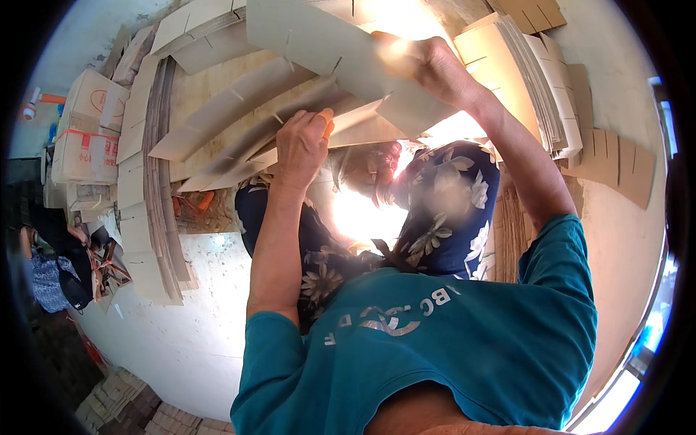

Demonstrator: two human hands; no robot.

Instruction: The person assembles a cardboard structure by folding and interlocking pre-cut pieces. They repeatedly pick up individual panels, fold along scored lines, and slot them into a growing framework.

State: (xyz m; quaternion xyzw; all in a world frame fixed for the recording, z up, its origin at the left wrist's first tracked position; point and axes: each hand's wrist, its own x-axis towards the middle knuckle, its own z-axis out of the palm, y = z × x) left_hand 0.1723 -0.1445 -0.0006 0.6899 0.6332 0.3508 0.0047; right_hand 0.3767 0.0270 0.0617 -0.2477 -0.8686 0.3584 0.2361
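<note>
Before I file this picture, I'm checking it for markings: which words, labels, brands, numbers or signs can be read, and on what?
Teal short-sleeved cloth shirt: silvery letters, partly legible, which I won't copy out.
Pale brown taped cardboard box at the left: larger red characters, also not copied; its smaller red print is too blurred to read.
Pale slotted cardboard strip in the right hand: no text seen.

Left hand point(303, 145) is curled; right hand point(424, 61), higher on a bent arm point(507, 138), seems, though glare-washed, pinched.
</note>
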